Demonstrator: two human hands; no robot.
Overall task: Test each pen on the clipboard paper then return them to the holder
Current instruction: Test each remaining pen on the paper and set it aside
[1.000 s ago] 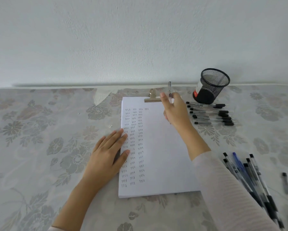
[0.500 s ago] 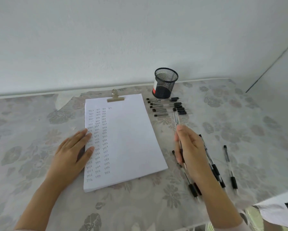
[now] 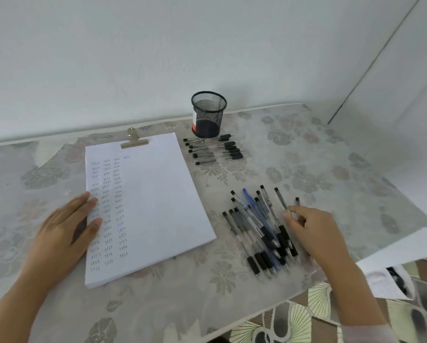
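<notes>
Your left hand [image 3: 64, 229] lies flat, fingers straight, on the left edge of the clipboard paper [image 3: 158, 206], pinning it to the surface [image 3: 331, 169]. Columns of small test marks fill the left part of the sheet; the right part is blank. Your right hand [image 3: 316, 233] is over the right side of the loose pile of pens [image 3: 254, 226], near right. Its fingers are curled and its fingertips are at a clear-barrelled pen [image 3: 280, 198]; pinch or mere touch, cannot tell. The mesh holder [image 3: 208, 115] stands far, beyond the paper's right corner, with no pens showing in it. A short row of pens [image 3: 212, 151] lies just in front of it. Judged step: choosing one pen from the pile. The next move calls for a firm pinch on one barrel, lifted clear of its neighbours, then carried left to the blank area.
</notes>
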